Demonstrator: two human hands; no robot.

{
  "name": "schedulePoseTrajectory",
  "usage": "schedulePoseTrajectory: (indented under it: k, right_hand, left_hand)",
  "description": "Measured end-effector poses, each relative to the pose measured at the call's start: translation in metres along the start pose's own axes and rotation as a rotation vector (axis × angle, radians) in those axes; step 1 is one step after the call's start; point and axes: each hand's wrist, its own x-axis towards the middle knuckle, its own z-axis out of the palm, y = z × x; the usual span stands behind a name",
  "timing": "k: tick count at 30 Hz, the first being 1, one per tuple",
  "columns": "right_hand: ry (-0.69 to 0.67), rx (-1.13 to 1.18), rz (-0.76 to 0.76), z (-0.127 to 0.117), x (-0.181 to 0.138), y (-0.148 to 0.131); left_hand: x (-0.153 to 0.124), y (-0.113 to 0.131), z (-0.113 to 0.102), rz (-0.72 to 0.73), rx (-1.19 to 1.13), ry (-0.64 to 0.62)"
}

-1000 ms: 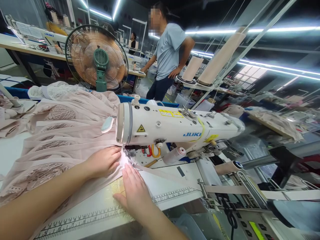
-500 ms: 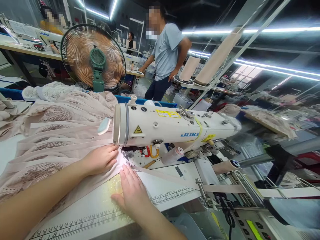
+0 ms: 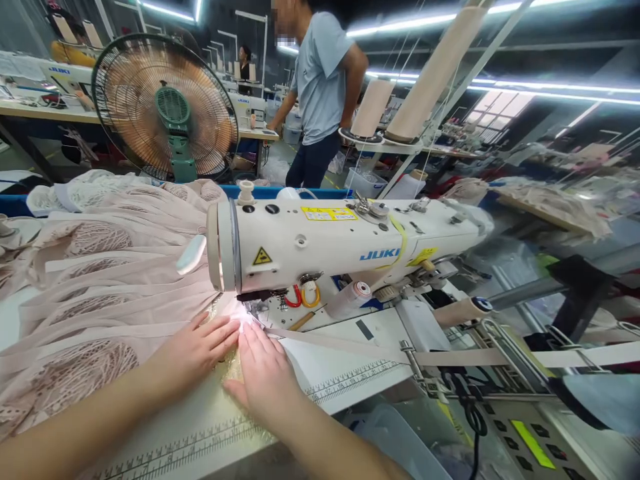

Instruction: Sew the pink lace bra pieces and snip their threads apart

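Note:
A white sewing machine [image 3: 330, 233] stands in front of me, its needle area lit at the lower left of its head. My left hand [image 3: 195, 350] lies flat, fingers stretched, on the pale pink fabric [image 3: 165, 327] just left of the needle area. Close beside it, my right hand [image 3: 265, 373] rests with straight fingers at the fabric edge below the presser foot, thumb held apart. A pale elastic band [image 3: 345, 345] runs from the foot to a metal guide [image 3: 411, 357] on the right. The needle tip is hard to make out.
Lace-trimmed fabric [image 3: 95, 237] is heaped at the left. A thread cone [image 3: 353, 299] and a wooden-handled tool [image 3: 305, 319] lie under the machine arm. A printed ruler [image 3: 195, 443] crosses the table's front. Behind are a large fan [image 3: 167, 107] and a standing person [image 3: 323, 80].
My left hand has come down from the machine head and lies flatter on the fabric, nearer my body. My right hand stays almost in place. The camera view has shifted slightly.

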Motion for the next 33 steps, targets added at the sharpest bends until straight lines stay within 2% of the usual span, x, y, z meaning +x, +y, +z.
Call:
schedulePoseTrajectory:
  k: [4,7,15,21,25,28,33]
  right_hand:
    - [-0.054,-0.025,0.04,-0.006,0.008,-0.007]
    - [-0.098,-0.028,0.059,-0.01,0.014,-0.011]
    - [-0.194,-0.033,0.104,-0.017,0.026,-0.017]
    - [-0.212,-0.002,0.109,-0.018,0.025,-0.016]
    - [-0.171,0.007,0.092,-0.014,0.021,-0.014]
    - [-0.125,0.005,0.073,-0.008,0.02,-0.012]
    - [-0.049,0.008,0.056,-0.001,0.02,-0.009]
  left_hand:
    - [0.007,-0.017,-0.011,0.038,-0.01,-0.094]
    - [0.012,-0.023,-0.016,0.084,0.009,-0.113]
    - [0.015,-0.039,-0.017,0.116,0.038,-0.116]
    - [0.021,-0.053,-0.013,0.113,0.039,-0.042]
    - [0.022,-0.06,-0.009,0.099,0.067,-0.011]
    - [0.024,-0.064,-0.01,0.068,0.086,-0.034]
    - [0.036,-0.059,-0.022,-0.001,0.104,-0.042]
